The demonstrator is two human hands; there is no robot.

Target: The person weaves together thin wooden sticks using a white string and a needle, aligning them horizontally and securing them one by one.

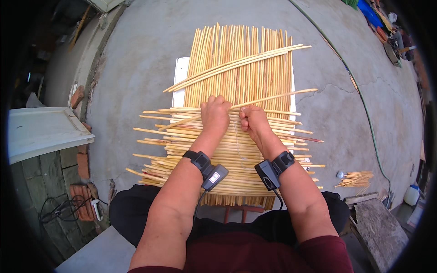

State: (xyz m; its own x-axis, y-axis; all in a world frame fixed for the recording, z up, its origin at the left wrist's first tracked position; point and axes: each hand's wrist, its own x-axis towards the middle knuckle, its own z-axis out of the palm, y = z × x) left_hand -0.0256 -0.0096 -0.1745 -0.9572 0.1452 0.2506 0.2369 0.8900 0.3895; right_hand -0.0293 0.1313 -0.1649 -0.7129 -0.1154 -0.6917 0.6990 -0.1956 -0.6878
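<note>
Peeled yellowish sticks lie side by side as a mat (227, 68), running away from me. Across its nearer part lies a thick layer of crosswise sticks (218, 150). One slanting stick (282, 96) passes under my left hand (215, 113), whose fingers are closed over it. My right hand (256, 120) is just to the right, its fingers curled in a pinch near that stick; what they hold is hidden. From between the hands a thin pale thread (237, 141) trails down over the crosswise sticks. Farther off, several loose sticks (236, 66) lie diagonally across the mat.
A white board (180, 73) shows under the mat, above grey concrete floor (141, 54). At right are a green hose (364, 100), a small bundle of short sticks (356, 179) and a white jug (411, 194). Bricks (83, 200) and a black cable (57, 211) lie left.
</note>
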